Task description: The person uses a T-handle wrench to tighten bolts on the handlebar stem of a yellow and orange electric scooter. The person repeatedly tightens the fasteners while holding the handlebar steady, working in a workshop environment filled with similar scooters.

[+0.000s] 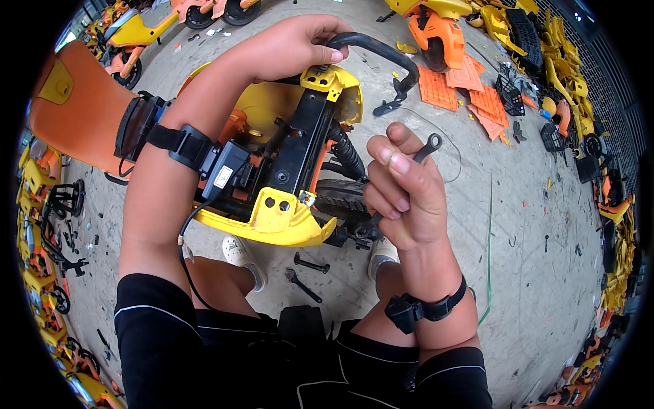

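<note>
At the far end of a partly stripped scooter, my left hand (310,44) is closed around one end of a black curved grab bar (388,49). The bar arches out to the right and ends in a bracket. My right hand (409,184), raised right of the scooter, is closed on a wrench (432,144); its ring end sticks out above the fingers. Between my arms lie the scooter's yellow body panel (300,232) and the black frame plate (300,146). A black shock absorber (347,153) and part of the tire (337,195) show beside it.
An adjustable wrench (303,285) and a short black metal part (312,262) lie on the concrete floor near my feet. An orange scooter seat (82,112) is at the left. Orange panels (463,85), other scooters and heaps of yellow parts (565,61) surround the area.
</note>
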{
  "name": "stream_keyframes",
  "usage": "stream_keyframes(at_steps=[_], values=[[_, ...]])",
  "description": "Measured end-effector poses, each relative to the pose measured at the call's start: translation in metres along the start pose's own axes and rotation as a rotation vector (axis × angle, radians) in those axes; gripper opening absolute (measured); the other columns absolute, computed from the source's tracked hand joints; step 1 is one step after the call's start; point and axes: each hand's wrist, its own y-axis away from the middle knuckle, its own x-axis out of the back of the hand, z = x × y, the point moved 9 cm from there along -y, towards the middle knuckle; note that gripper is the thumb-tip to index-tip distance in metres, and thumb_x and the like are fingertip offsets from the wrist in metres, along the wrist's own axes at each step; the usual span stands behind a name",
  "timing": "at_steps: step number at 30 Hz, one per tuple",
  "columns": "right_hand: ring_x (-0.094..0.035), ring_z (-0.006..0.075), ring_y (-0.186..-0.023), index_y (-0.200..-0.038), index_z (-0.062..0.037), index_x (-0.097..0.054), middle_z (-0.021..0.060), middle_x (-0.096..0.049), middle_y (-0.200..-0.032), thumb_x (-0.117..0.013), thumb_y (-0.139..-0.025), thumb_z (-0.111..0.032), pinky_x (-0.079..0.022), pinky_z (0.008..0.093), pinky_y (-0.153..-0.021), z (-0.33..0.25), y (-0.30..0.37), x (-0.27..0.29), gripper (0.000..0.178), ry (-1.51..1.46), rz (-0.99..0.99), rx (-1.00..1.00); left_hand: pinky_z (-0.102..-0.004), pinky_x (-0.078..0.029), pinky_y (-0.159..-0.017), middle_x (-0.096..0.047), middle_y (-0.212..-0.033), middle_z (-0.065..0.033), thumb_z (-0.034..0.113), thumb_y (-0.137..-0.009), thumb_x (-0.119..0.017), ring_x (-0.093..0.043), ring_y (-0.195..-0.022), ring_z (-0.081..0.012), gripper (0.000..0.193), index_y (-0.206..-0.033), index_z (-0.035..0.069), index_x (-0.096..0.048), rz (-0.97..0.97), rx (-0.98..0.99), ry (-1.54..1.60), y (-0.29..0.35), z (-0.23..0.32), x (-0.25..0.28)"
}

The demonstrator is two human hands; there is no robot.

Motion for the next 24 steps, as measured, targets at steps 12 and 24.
stream_keyframes(at_steps=[12, 24], values=[[-0.033, 0.0011, -0.05, -0.121, -0.0116, -0.056, -0.001, -0.054, -0.098, -0.067, -0.094, -0.007, -0.028, 0.0187, -0.043, -0.002, 0.0, -0.001, 0.03, -0.027, 0.0, 0.012, -0.0286, -0.048, -0.094, -0.066, -0.104, -0.0024, 0.008, -0.096, -0.064, -0.061, -0.099, -0.0118, 0.036, -0.13, 0.0, -0.059, -0.002, 0.0, 0.004, -0.001, 0.0, 0.0], [-0.043, 0.0049, -0.062, -0.115, -0.0074, -0.057, 0.0011, -0.059, -0.087, -0.072, -0.091, -0.003, -0.033, 0.0188, -0.048, -0.018, -0.017, 0.046, 0.028, 0.183, 0.153, 0.094, -0.0276, -0.047, -0.094, -0.062, -0.102, 0.0003, 0.003, -0.096, -0.063, -0.059, -0.1, -0.0102, 0.031, -0.126, 0.0, -0.059, -0.005, 0.043, 0.056, -0.001, 0.0, 0.0]])
